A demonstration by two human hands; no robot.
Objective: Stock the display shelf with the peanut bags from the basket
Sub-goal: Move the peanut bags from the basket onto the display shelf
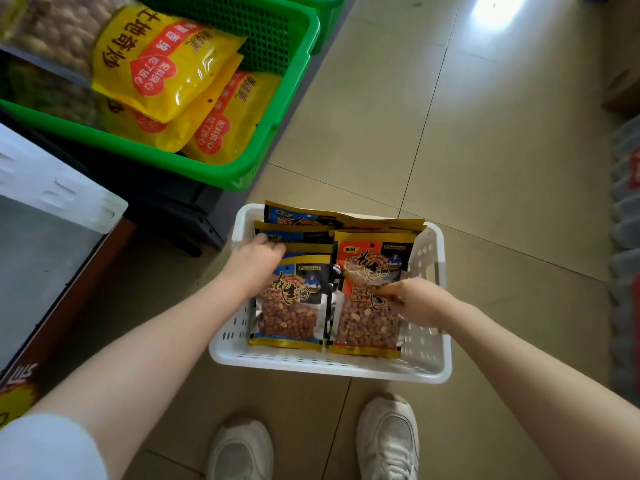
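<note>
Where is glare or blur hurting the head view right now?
Head view: bright glare patch on the floor tiles top right; sheen on the yellow bags in the green bin; edges bowed and soft; right hand slightly motion-blurred; peanut bags readable.

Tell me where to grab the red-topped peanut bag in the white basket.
Take the red-topped bag by its flat upper seam, coming from above. It lies face up on the stack, with the basket wall close on its right, so the sides are cramped. The right hand already rests on its middle; the left hand is on the blue bags.
</note>
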